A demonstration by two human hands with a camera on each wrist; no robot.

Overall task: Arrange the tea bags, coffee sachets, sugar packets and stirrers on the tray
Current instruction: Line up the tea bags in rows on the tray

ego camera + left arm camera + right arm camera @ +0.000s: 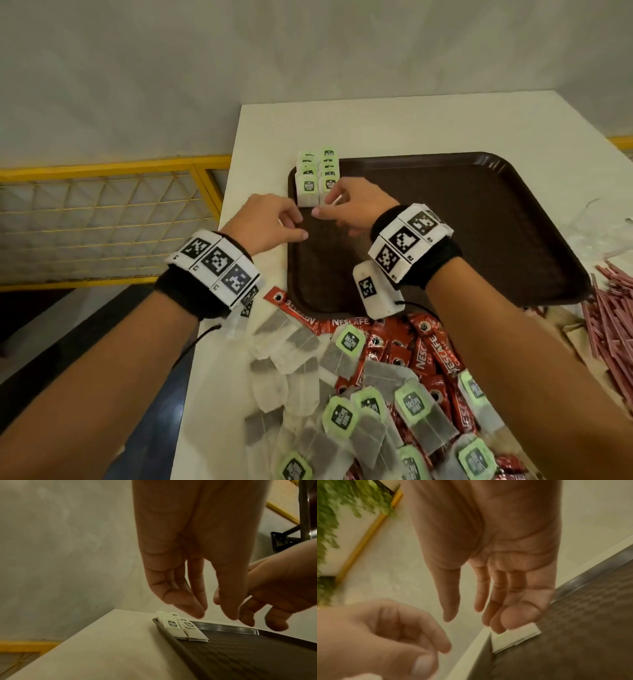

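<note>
Done: two rows of tea bags [317, 176] lay in brown tray [479, 219] corner
Left: loose tea bags [342, 411], Nescafe sachets [428, 356], stirrers [613, 315] remained on bench [411, 126]
Hands: left hand [270, 222] and right hand [352, 205] relaxed, holding nothing

White worktop [394, 126] w/ square corner at far left. On it directly: brown tray [479, 219] in the middle – its far-left corner is near the worktop edge. Near side: loose heap of tea bags [342, 404] w/ green tags, mixed w/ red coffee sachets [428, 356], some bags lying over the sachets. Right side: pile of pink stirrers [609, 308], beside the tray's near-right corner. Brown paper packets [568, 329] lie partly under the stirrers – can't tell what kind.
</note>
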